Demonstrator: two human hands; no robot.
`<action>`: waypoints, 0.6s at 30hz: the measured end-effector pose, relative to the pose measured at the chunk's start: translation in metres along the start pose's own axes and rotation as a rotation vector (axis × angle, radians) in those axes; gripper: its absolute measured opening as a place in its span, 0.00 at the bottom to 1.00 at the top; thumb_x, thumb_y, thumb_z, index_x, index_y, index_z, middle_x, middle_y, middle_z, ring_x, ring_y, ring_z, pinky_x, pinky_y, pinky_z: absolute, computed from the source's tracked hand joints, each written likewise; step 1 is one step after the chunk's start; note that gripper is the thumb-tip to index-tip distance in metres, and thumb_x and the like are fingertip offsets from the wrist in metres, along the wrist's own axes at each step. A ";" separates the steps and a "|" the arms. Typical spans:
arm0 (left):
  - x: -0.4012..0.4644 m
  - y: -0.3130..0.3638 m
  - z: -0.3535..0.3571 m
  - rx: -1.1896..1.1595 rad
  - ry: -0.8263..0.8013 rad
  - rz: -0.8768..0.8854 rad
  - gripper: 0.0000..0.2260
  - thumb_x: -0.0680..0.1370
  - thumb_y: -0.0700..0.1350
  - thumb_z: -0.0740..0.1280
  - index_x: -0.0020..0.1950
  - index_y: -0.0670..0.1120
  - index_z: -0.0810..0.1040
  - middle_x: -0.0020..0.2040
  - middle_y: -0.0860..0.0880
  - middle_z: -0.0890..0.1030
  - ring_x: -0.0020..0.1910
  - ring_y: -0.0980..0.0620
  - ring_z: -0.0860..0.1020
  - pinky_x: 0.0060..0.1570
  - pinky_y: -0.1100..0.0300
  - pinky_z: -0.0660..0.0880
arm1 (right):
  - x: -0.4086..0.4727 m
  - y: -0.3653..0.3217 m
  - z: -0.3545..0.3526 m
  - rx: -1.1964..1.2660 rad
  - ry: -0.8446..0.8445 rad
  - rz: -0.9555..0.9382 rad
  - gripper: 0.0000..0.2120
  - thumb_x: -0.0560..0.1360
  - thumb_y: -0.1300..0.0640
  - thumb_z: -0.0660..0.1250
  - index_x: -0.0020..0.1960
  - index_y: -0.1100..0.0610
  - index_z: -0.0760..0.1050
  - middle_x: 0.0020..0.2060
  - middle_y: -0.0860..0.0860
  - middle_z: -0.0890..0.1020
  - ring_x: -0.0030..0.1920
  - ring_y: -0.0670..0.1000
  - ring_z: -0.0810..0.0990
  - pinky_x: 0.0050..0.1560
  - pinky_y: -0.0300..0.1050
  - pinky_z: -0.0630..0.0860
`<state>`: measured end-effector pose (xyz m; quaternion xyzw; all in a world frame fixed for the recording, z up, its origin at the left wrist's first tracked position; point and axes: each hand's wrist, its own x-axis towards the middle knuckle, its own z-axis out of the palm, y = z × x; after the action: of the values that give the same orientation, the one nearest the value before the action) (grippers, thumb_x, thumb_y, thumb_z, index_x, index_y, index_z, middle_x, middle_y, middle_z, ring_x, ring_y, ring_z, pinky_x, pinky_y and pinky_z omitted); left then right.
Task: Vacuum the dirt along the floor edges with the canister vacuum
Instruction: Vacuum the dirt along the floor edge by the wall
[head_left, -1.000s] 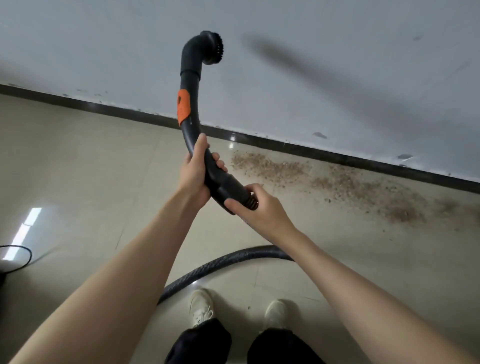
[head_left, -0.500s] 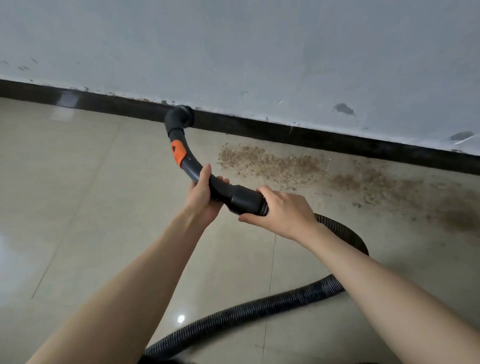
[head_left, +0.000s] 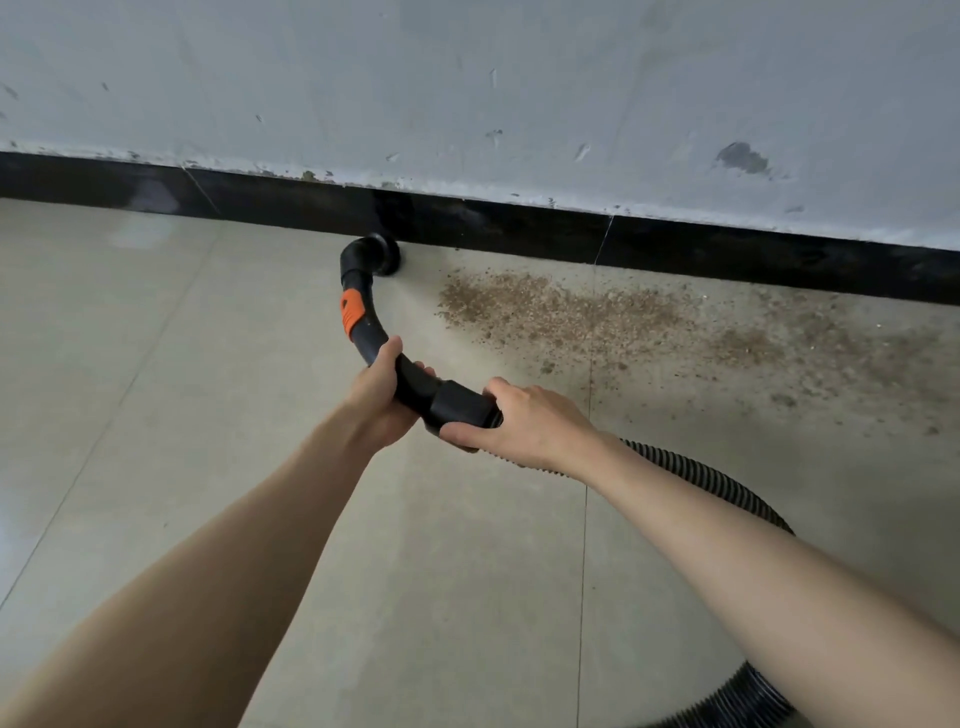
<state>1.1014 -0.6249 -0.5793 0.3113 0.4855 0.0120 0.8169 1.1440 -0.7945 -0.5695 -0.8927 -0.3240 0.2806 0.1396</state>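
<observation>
Both hands grip the curved wand: left hand on the tube, right hand round the hose cuff. Brush nozzle, raised a second ago, now meets the floor beside the baseboard, left of the dirt; suction pass can begin

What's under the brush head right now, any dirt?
The brush head sits on bare tile against the black baseboard; whatever is beneath it is covered. The dirt patch lies to its right, apart from it.
</observation>
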 end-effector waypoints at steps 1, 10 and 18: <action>0.001 -0.001 -0.002 0.011 0.001 0.002 0.16 0.80 0.52 0.64 0.58 0.42 0.66 0.38 0.47 0.71 0.35 0.52 0.73 0.37 0.57 0.74 | 0.001 -0.001 0.003 -0.004 -0.017 0.001 0.30 0.68 0.22 0.56 0.48 0.49 0.67 0.36 0.45 0.76 0.34 0.45 0.75 0.29 0.44 0.64; 0.010 -0.029 0.026 0.109 0.021 0.056 0.26 0.80 0.62 0.57 0.67 0.44 0.62 0.41 0.45 0.73 0.34 0.49 0.74 0.37 0.55 0.75 | -0.015 0.026 0.013 0.041 -0.036 0.101 0.30 0.68 0.21 0.54 0.41 0.50 0.66 0.36 0.47 0.78 0.32 0.47 0.77 0.30 0.44 0.68; 0.003 -0.032 0.036 0.154 -0.016 0.028 0.29 0.80 0.63 0.54 0.72 0.43 0.60 0.44 0.43 0.74 0.37 0.48 0.75 0.37 0.55 0.75 | -0.029 0.030 0.009 0.065 0.006 0.136 0.29 0.68 0.22 0.55 0.42 0.49 0.66 0.35 0.46 0.78 0.31 0.46 0.78 0.29 0.42 0.67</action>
<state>1.1225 -0.6677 -0.5864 0.3798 0.4742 -0.0166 0.7941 1.1357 -0.8358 -0.5774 -0.9084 -0.2529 0.2972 0.1500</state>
